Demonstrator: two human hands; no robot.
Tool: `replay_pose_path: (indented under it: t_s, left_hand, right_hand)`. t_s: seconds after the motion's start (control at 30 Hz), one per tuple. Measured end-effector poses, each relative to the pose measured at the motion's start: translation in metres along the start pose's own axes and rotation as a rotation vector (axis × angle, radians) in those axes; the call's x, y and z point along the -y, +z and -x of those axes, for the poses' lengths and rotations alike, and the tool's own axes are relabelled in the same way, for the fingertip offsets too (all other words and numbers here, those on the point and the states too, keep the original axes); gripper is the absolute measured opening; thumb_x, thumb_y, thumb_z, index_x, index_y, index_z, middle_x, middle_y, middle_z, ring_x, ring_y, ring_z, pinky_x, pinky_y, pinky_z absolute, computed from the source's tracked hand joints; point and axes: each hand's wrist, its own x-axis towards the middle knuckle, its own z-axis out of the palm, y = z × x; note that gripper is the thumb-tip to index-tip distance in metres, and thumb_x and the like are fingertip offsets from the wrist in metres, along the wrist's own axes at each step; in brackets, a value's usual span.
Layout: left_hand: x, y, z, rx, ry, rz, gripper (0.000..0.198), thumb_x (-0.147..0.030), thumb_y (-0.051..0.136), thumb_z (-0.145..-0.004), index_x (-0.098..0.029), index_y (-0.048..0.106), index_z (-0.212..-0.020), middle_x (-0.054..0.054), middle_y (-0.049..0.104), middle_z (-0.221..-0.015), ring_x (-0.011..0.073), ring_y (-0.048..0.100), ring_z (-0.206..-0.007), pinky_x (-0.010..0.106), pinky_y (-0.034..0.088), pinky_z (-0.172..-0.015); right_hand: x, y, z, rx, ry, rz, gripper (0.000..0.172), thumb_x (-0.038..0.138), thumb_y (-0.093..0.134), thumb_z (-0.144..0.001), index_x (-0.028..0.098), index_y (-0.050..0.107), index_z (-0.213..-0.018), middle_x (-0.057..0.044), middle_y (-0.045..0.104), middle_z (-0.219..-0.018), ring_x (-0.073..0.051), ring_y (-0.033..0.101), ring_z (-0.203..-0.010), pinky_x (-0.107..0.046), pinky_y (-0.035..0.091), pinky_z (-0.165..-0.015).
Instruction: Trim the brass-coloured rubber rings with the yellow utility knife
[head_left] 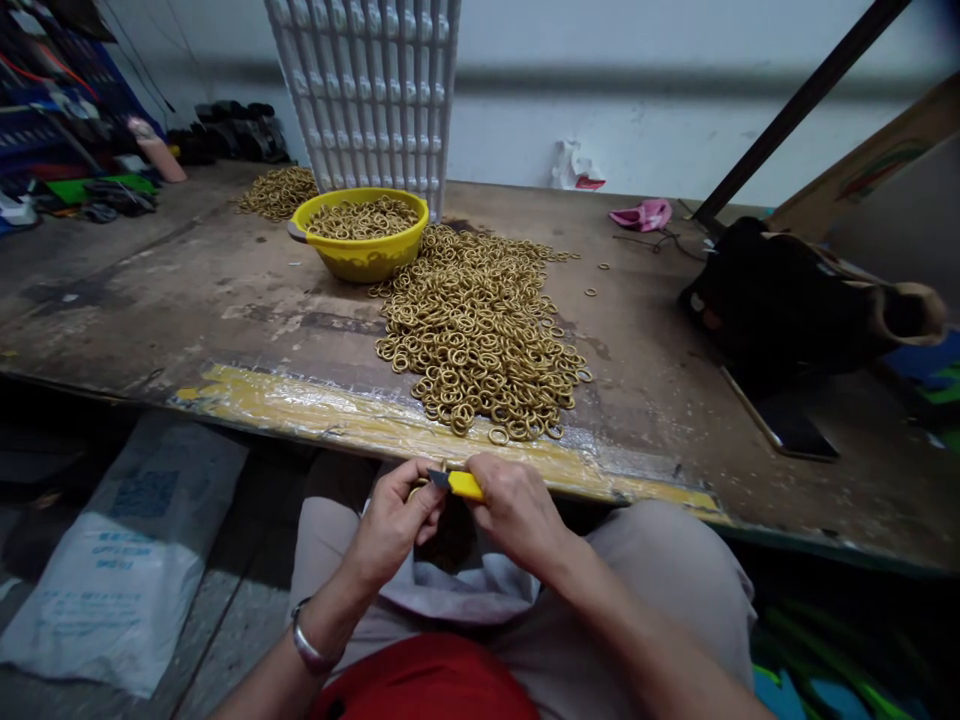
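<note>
Pinching a brass-coloured ring (417,487), left hand (397,512) at the frame's lower centre, right hand (517,508) gripping a yellow knife (466,486), ring pile (484,335) above.

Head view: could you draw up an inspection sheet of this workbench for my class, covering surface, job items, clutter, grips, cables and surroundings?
Surface: brown bench, stained and worn; scuffed yellow strip along its front edge.
Job items: large heap of brass-coloured rings; yellow bowl of rings beside it; smaller heap behind.
Clutter: phone, black bag-like item, pink item on the right.
Grips: left hand seems to pinch a ring; right hand holds a yellow cutter, blade towards the left thumb.
Cables: dark cord by the pink item.
Surroundings: pale wall behind; printed white sack below, left.
</note>
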Motion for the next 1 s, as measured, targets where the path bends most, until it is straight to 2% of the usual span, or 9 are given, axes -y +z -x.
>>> replay_pose_path:
  t_s: [0.2, 0.33, 0.5, 0.67, 0.8, 0.9, 0.97, 1.0]
  left_hand:
    - [-0.003, 0.001, 0.001, 0.033, 0.05, -0.032, 0.023, -0.038, 0.058, -0.088, -0.017, 0.051, -0.083, -0.006, 0.039, -0.061, 0.0047, 0.033, -0.047, 0.015, 0.028, -0.041]
    - [-0.006, 0.003, 0.002, 0.036, 0.047, -0.022, 0.024, -0.039, 0.058, -0.087, -0.017, 0.051, -0.086, -0.006, 0.039, -0.058, 0.0042, 0.03, -0.045, 0.014, 0.027, -0.04]
    - [-0.007, 0.003, 0.002, 0.045, 0.043, -0.052, 0.026, -0.042, 0.058, -0.087, -0.017, 0.05, -0.085, -0.007, 0.038, -0.057, 0.0043, 0.03, -0.043, 0.015, 0.026, -0.039]
    - [-0.013, 0.0, 0.001, 0.065, 0.15, -0.172, 0.023, -0.037, 0.057, -0.088, -0.016, 0.053, -0.077, -0.001, 0.043, -0.074, 0.0059, 0.038, -0.051, 0.018, 0.03, -0.043]
    - [-0.028, 0.002, 0.011, 0.049, 0.225, -0.32, 0.018, -0.029, 0.054, -0.089, -0.017, 0.056, -0.075, 0.002, 0.045, -0.076, 0.01, 0.043, -0.059, 0.021, 0.034, -0.051]
    - [-0.043, 0.01, 0.026, 0.163, 0.3, -0.412, 0.022, -0.023, 0.053, -0.089, -0.018, 0.053, -0.068, 0.003, 0.048, -0.074, 0.0145, 0.048, -0.068, 0.025, 0.039, -0.061]
    - [-0.046, 0.015, 0.033, 0.293, 0.293, -0.438, 0.022, -0.021, 0.053, -0.089, -0.018, 0.052, -0.067, 0.004, 0.051, -0.075, 0.0162, 0.05, -0.072, 0.026, 0.04, -0.066]
    - [-0.044, 0.016, 0.033, 0.32, 0.268, -0.445, 0.021, -0.02, 0.053, -0.088, -0.018, 0.052, -0.067, 0.004, 0.052, -0.075, 0.0163, 0.05, -0.072, 0.026, 0.039, -0.067]
  right_hand:
    - [0.0, 0.002, 0.0, -0.053, -0.014, 0.025, 0.012, 0.011, 0.05, -0.082, 0.017, 0.058, -0.088, -0.005, 0.067, -0.083, -0.017, 0.06, -0.073, -0.026, 0.032, -0.062]
    - [0.001, 0.001, 0.001, -0.079, -0.023, 0.006, 0.012, 0.009, 0.05, -0.081, 0.017, 0.057, -0.086, -0.005, 0.066, -0.085, -0.017, 0.06, -0.076, -0.025, 0.034, -0.065]
    - [0.0, 0.0, 0.001, -0.068, -0.009, 0.018, 0.011, 0.01, 0.052, -0.081, 0.018, 0.058, -0.087, -0.004, 0.067, -0.084, -0.017, 0.061, -0.075, -0.026, 0.034, -0.063]
    - [0.004, 0.0, 0.001, -0.035, -0.004, 0.05, 0.01, 0.012, 0.049, -0.085, 0.019, 0.057, -0.087, -0.003, 0.067, -0.082, -0.017, 0.061, -0.073, -0.027, 0.033, -0.062]
    - [0.006, -0.002, -0.002, 0.003, 0.035, 0.095, 0.013, 0.011, 0.048, -0.086, 0.019, 0.056, -0.09, -0.004, 0.068, -0.085, -0.017, 0.062, -0.076, -0.027, 0.033, -0.061]
    - [-0.003, -0.009, -0.006, 0.018, 0.197, 0.196, 0.018, 0.007, 0.044, -0.085, 0.018, 0.056, -0.092, -0.007, 0.068, -0.084, -0.018, 0.063, -0.074, -0.028, 0.032, -0.06]
    - [-0.013, -0.014, -0.008, -0.023, 0.272, 0.236, 0.017, 0.006, 0.044, -0.083, 0.018, 0.055, -0.09, -0.007, 0.068, -0.084, -0.019, 0.062, -0.075, -0.028, 0.031, -0.06]
    - [-0.017, -0.016, -0.009, -0.051, 0.272, 0.231, 0.016, 0.006, 0.046, -0.081, 0.018, 0.055, -0.088, -0.006, 0.067, -0.085, -0.019, 0.062, -0.076, -0.028, 0.031, -0.061]
